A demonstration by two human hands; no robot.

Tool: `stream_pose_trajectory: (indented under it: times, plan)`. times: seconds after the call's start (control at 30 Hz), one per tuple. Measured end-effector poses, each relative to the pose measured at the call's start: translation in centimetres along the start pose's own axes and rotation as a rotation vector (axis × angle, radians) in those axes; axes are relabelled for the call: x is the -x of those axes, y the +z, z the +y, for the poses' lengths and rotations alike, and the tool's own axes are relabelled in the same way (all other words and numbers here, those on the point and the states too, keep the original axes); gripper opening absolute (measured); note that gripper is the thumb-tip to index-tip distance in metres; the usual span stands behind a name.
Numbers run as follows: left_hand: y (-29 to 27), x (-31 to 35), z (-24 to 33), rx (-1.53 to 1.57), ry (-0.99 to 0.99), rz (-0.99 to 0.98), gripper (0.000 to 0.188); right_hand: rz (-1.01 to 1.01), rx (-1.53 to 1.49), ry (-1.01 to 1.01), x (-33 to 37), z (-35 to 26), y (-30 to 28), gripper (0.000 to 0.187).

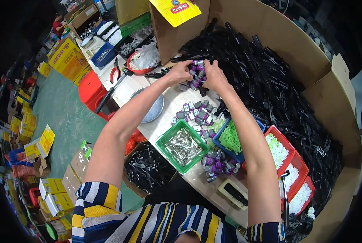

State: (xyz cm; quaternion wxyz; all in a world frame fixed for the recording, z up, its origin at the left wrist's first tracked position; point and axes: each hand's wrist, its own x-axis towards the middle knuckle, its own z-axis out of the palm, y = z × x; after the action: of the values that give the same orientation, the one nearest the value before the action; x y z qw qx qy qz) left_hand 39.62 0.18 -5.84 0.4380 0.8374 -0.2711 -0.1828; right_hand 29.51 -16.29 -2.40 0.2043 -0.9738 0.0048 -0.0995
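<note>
Toward the far end of the table, a cluster of small grey-and-purple parts (197, 73) sits between my hands. My left hand (180, 73) curls its fingers against the cluster's left side. From the right, my right hand (215, 77) cups the same cluster, its fingers bent around the parts. Some fingertips are hidden, and whether the cluster is lifted off the table I cannot tell. Nearer me, more loose grey-and-purple parts (198, 112) lie scattered, and another heap of them (218, 165) rests beside a green tray (160, 142) of shiny metal pins.
A large cardboard bin (310, 56) of black plastic parts (245, 60) borders the table's right side. A blue tray (216, 141) of green pieces and red trays (295, 156) of white pieces stand under my right forearm. Left lie a round metal dish (152, 109), red pliers (115, 72) and a red stool (92, 92).
</note>
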Motion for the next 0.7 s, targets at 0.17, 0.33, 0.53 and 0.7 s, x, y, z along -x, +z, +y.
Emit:
stream_pose_trajectory:
  times: [0.17,0.33,0.53,0.7]
  plan:
    - [0.5,0.5,2.0,0.342,-0.156,-0.062,0.089,-0.072,-0.025,0.02,-0.5,0.5,-0.2,0.069]
    - [0.1,2.9,4.5,0.827,-0.328,-0.147,0.067,-0.101,-0.175,0.049,0.2,1.0,0.9,0.08]
    - [3.0,2.0,4.7,1.007,-0.326,0.061,0.022,0.016,-0.321,-0.065,0.4,0.1,1.2,0.086]
    - [3.0,3.4,7.2,0.983,-0.245,0.154,0.032,0.002,-0.215,-0.04,1.4,-2.5,-2.6,0.081]
